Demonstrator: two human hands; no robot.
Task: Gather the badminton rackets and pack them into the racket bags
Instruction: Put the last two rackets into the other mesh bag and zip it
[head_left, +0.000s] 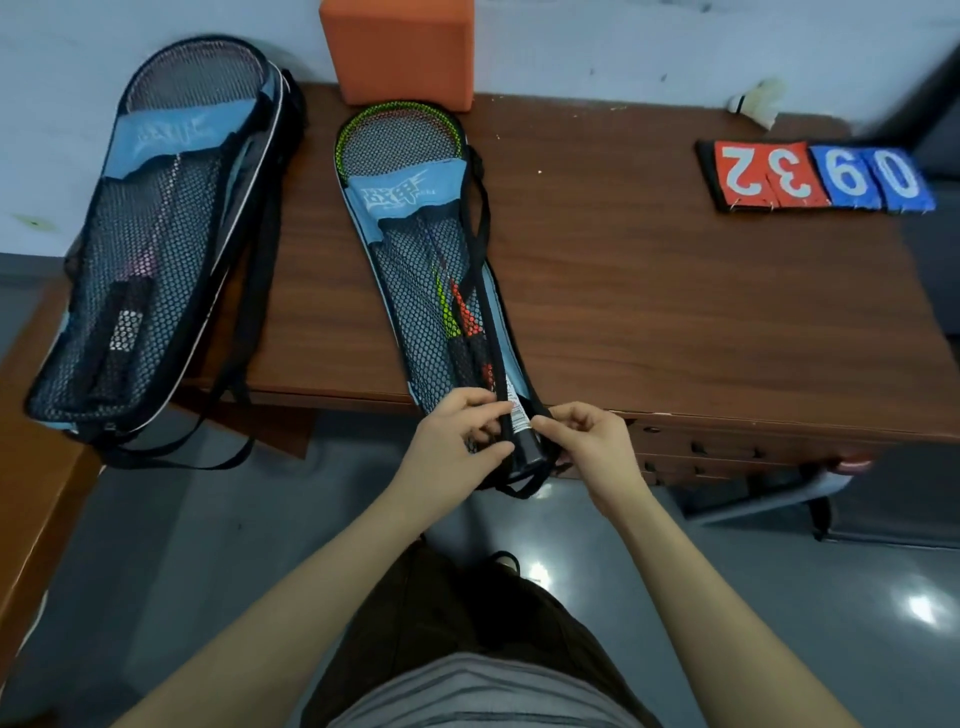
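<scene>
A dark wooden desk (649, 291) filled the upper half of the frame, set against a pale wall, with grey floor below, and what a spread it was: an orange foam block (397, 49) at the top centre, a shuttlecock (759, 101) in the upper right, red and blue score cards (815, 179) just under it. At the left sat one mesh racket bag (150, 249), rackets inside, straps trailing off the desk edge. In the centre lay the second racket bag (431, 270), green-framed racket heads (400, 137) showing at its top, its narrow end hanging past the front edge. There the left hand (457, 441) curled its fingers round the bag's mesh edge, while the right hand (587, 441) pinched the opposite rim, a black racket handle (519, 431) poking out between them. Risky spot, I'd say: with that handle sitting across the opening, any zip pulled shut could snag on it or on the loose black strap (480, 208) lying over the mesh. And with the bag's tail overhanging, a hard tug might have dragged the whole thing off the desk. Whether a zip slider was in either hand, I couldn't tell.
</scene>
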